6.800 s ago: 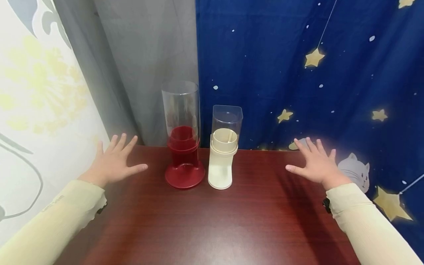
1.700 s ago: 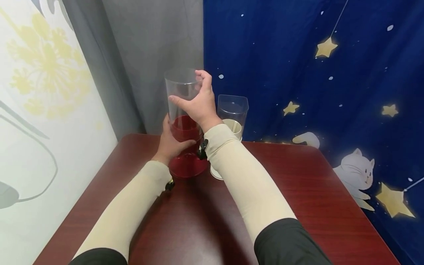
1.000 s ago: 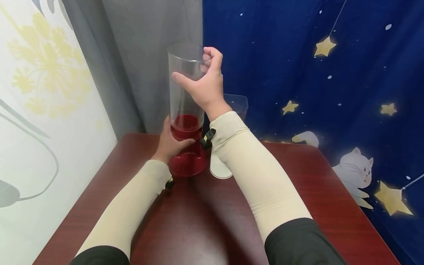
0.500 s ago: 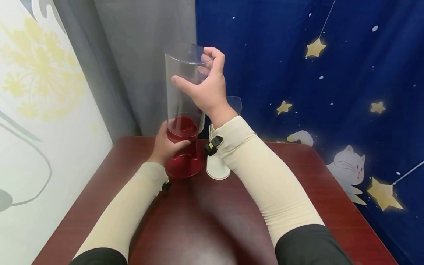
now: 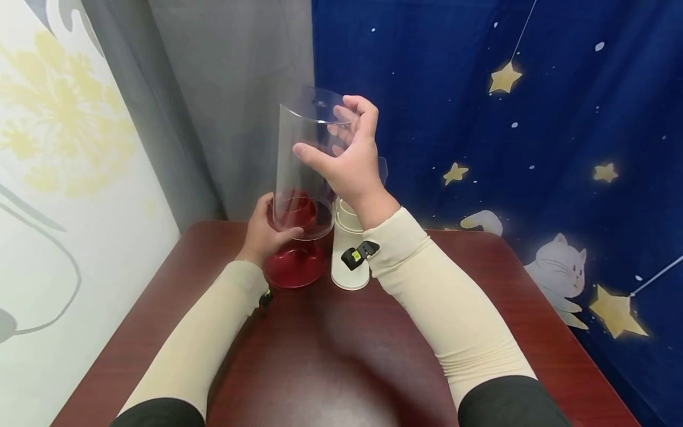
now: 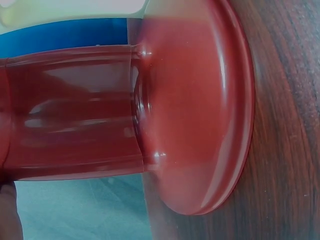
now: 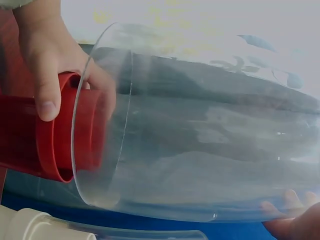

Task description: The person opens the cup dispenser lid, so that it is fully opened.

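Observation:
My right hand (image 5: pixel 352 163) grips a tall clear plastic cylinder (image 5: pixel 301 154) near its upper rim, thumb on the near side and fingers behind. The cylinder is off the red plastic stand (image 5: pixel 293 270) and tilts slightly. Its lower end overlaps the stand's collar in the head view; in the right wrist view its open end (image 7: pixel 80 150) lies right at the collar's inner ring. Around that collar my left hand (image 5: pixel 262 234) holds the stand, whose round foot (image 6: pixel 190 110) rests on the table. The left hand's far fingers are partly hidden.
A cream stand (image 5: pixel 349 267) with its own clear container stands just right of the red one, partly behind my right forearm. The dark red table (image 5: pixel 331 350) ends at a back edge before grey and blue curtains (image 5: pixel 411 118).
Both hands were spread apart at first, with the cylinder seated in the red stand. Since then the left hand has taken hold of the stand. The right hand has raised the cylinder, then shifted it right.

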`<state>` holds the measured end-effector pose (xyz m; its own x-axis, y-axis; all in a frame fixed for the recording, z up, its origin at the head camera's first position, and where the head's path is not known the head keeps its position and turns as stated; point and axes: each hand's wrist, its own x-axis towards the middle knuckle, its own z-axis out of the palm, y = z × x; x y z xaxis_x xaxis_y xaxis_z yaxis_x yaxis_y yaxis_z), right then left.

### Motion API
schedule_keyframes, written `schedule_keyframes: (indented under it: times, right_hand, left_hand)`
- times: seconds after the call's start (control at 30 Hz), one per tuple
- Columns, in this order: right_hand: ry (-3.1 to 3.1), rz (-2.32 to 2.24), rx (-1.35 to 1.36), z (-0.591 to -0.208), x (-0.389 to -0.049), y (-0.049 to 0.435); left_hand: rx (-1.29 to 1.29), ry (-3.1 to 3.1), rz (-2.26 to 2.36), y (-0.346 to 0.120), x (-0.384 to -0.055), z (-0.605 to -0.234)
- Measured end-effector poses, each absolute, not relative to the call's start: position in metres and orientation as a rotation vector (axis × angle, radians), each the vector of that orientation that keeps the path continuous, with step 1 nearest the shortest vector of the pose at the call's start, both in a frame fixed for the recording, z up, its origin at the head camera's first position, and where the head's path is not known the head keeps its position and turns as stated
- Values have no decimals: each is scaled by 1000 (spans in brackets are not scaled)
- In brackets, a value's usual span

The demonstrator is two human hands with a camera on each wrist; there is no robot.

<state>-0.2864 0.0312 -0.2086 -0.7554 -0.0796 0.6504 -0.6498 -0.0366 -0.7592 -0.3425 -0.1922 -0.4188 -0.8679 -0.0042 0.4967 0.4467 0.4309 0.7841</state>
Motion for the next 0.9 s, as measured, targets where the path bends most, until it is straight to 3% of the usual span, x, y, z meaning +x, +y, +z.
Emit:
schedule_keyframes:
  times: [0.53,0.9]
  right_hand:
    - [-1844,1869,821,-232,-271,43]
    - [-1858,1896,834,-256,-261,53]
  left_hand:
    - [-227,-2299,-1482,-193,-340,-419]
    - [-282,-2262,-1513,-192,-349,-424]
